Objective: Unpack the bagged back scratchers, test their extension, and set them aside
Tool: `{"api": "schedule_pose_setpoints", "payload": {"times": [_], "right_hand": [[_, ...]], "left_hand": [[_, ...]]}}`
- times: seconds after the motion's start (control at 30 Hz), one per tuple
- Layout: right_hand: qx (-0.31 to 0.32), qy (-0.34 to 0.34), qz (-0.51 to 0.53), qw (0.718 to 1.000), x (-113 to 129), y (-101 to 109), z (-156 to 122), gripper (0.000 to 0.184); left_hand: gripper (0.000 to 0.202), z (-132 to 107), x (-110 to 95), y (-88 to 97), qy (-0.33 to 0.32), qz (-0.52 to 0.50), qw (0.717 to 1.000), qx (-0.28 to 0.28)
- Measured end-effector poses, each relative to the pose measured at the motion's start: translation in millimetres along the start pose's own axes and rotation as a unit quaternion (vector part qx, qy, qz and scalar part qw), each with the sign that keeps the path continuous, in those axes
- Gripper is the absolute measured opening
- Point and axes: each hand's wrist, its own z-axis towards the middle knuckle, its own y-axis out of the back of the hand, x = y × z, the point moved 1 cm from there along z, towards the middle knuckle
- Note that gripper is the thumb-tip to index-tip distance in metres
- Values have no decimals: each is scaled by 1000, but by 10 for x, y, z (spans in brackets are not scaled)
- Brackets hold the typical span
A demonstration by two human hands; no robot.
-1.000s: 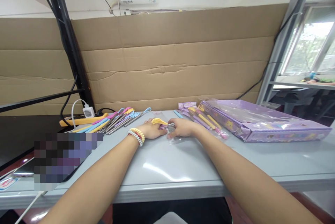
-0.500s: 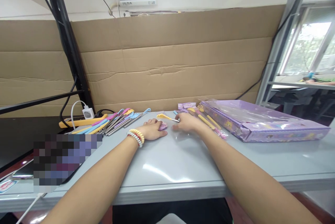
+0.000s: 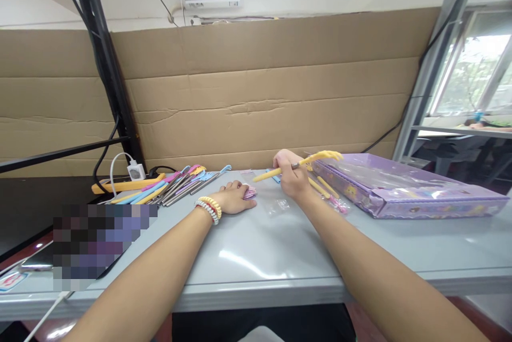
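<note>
My right hand (image 3: 294,174) is closed around a yellow back scratcher (image 3: 320,157) just above the table. Its claw end points right and its handle sticks out to the left. Flat on the table lies my left hand (image 3: 232,198), fingers spread, resting over a small stack of pink cards (image 3: 250,191) that shows past the fingers. A clear plastic bag (image 3: 276,207) is between the two hands. Beside my right wrist are more yellow back scratchers (image 3: 328,187) with pink pieces by their ends, partly hidden by the arm.
Back scratchers in several colours (image 3: 180,187) lie in a pile at left, near a white charger (image 3: 136,171). A purple display box (image 3: 440,206) with clear film stands at right. Cardboard (image 3: 260,86) closes off the back. A blurred-out item (image 3: 100,246) sits at front left.
My right hand has lifted the yellow back scratcher and turned it, so the claw end now points right instead of left. My left hand has stayed in place.
</note>
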Motion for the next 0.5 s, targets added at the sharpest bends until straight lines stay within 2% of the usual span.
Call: {"api": "schedule_pose_setpoints", "payload": {"times": [0.13,0.27,0.5], "right_hand": [[33,-18,15,999,-20,-35,-6,52],[61,-9,8,998,-62,-87,-6,52],[118,-4,-6,993,-90,-170,-46,53]], "left_hand": [[71,-9,-23,24,9,-4,999,-31],[68,5,-14,24,12,4,999,-49],[65,-7,-14,18,-2,7,1000,-8]]}}
